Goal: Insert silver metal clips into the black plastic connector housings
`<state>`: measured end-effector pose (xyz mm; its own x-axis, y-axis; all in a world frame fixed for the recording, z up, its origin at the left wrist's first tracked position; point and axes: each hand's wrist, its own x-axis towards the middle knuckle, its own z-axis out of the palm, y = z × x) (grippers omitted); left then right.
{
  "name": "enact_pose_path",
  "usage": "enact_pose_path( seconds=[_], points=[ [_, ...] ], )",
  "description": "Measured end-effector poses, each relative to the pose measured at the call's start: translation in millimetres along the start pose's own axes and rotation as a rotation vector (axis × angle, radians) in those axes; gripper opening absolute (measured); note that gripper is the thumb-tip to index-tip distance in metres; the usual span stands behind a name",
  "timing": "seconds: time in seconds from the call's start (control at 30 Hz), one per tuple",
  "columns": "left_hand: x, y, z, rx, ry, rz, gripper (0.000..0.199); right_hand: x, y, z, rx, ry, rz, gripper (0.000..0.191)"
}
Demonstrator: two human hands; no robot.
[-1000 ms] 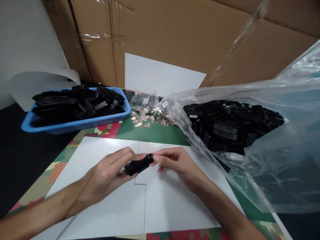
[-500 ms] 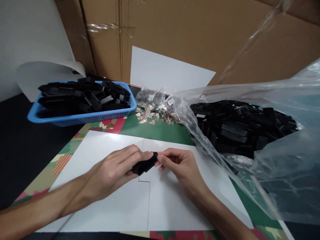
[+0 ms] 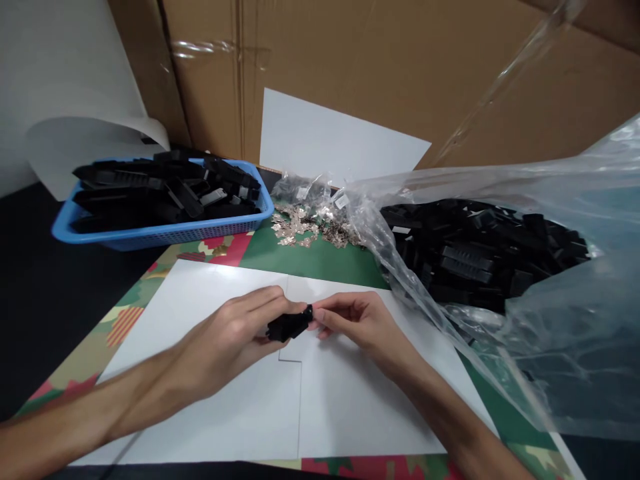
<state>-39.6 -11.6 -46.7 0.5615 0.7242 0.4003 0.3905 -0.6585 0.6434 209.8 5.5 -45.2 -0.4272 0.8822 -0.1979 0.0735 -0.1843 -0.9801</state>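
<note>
Head: black part (image 3: 290, 326) bridges left and right fingertips (image 3: 321, 315).

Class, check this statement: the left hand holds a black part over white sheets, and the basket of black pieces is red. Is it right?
Only the colour is wrong: the basket of black pieces is blue, not red, as the head view shows. The left hand holds a black part over white sheets.

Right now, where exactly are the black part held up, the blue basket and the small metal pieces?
Black part (image 3: 290, 327): head view, middle of its exposed side.
Blue basket (image 3: 165, 235): head view, front wall near the rim.
Small metal pieces (image 3: 293, 224): head view, left part of the pile.
</note>
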Motion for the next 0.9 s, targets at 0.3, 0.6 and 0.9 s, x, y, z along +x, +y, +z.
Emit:
enact_pose_path(
  seconds=[0.3,0.6,0.9],
  points=[
    [-0.1,0.5,0.2,-0.003,0.013,0.034,0.045,-0.1,-3.2,-2.1,-0.042,-0.009,0.024,0.032],
    [-0.4,-0.7,1.9,0.043,0.011,0.050,0.042,0.6,-4.3,-2.2,-0.024,-0.021,0.044,0.033],
    [-1.8,-1.1,0.6,0.041,-0.032,0.015,0.044,-0.6,-5.6,-1.3,-0.056,-0.014,0.043,0.032]
  ],
)
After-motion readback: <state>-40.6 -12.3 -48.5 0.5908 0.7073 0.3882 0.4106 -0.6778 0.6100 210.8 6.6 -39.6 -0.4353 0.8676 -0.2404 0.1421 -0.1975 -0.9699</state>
